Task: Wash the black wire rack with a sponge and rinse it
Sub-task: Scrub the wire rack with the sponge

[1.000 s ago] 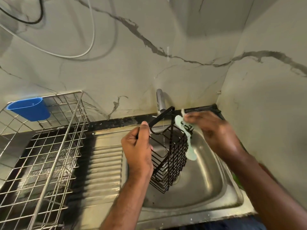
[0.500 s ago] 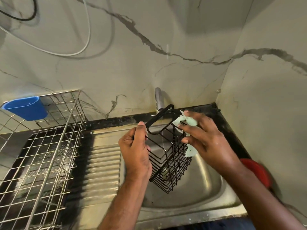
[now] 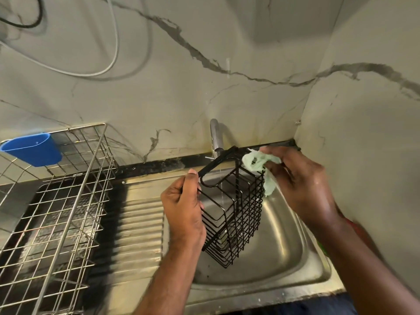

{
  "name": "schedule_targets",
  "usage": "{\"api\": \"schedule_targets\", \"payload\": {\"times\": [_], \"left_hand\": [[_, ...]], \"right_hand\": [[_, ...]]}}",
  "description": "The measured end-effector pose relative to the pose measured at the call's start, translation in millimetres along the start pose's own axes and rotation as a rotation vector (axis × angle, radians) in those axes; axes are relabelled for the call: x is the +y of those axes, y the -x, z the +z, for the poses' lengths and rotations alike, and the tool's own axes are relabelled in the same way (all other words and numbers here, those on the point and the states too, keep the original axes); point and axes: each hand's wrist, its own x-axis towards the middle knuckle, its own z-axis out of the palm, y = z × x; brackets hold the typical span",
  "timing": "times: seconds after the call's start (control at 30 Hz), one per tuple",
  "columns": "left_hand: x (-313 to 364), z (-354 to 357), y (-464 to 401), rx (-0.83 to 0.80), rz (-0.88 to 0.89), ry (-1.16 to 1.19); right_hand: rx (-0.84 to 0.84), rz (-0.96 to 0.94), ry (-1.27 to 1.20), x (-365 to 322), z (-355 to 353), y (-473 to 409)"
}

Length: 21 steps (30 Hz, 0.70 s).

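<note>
The black wire rack [image 3: 236, 214] hangs tilted over the steel sink basin [image 3: 281, 244], its open top toward the tap [image 3: 214, 137]. My left hand [image 3: 184, 210] grips the rack's left rim. My right hand [image 3: 302, 185] holds a pale green sponge [image 3: 259, 164], soft and crumpled, pressed against the rack's upper right edge, with a strip of it hanging down the right side. A thin stream of water falls from the tap through the rack.
A steel wire dish basket [image 3: 52, 214] stands on the ribbed drainboard [image 3: 138, 223] at the left, with a blue plastic cup [image 3: 31, 148] hooked on its back rim. Marble walls close in behind and at the right. Something red and green shows behind my right forearm.
My right hand with the sponge has moved up along the rack's right side to its top corner. The rack is tipped a little more and held slightly higher.
</note>
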Motion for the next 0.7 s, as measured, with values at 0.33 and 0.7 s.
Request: {"api": "schedule_targets", "payload": {"times": [0.33, 0.7], "left_hand": [[0, -4, -4, -0.006, -0.020, -0.002], [-9, -18, -13, 0.061, -0.342, 0.155]], "right_hand": [[-0.236, -0.201, 0.071, 5, 15, 5], [-0.061, 0.052, -0.110, 14, 24, 10]]}}
